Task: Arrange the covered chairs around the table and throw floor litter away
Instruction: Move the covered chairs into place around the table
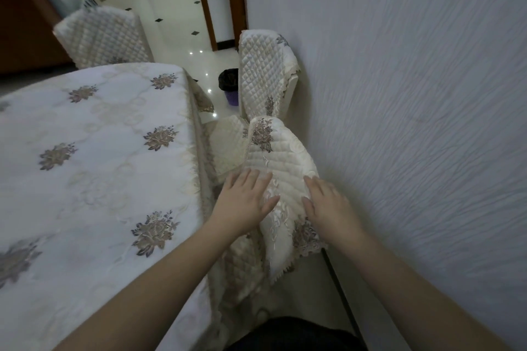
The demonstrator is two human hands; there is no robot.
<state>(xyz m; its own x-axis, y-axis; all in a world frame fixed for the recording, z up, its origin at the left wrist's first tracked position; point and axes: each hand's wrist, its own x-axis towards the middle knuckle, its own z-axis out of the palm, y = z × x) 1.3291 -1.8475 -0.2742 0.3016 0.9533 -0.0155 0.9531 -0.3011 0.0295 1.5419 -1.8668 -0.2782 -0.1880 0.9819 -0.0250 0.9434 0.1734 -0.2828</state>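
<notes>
A chair in a cream quilted cover with flower embroidery [281, 157] stands right in front of me, between the table and the wall. My left hand [245, 202] lies flat on the left side of its backrest top, fingers spread. My right hand [328, 204] rests on the right side of the same backrest, fingers bent over the cover. A second covered chair [262, 74] stands further on against the wall. A third covered chair [105, 37] sits at the table's far end. The table [94, 157] wears a white flowered cloth.
A small purple bin with a black liner [229, 85] stands on the glossy tiled floor [176, 3] beside the second chair. The white textured wall [413, 94] runs close along my right. A dark wood door frame [205, 0] is beyond.
</notes>
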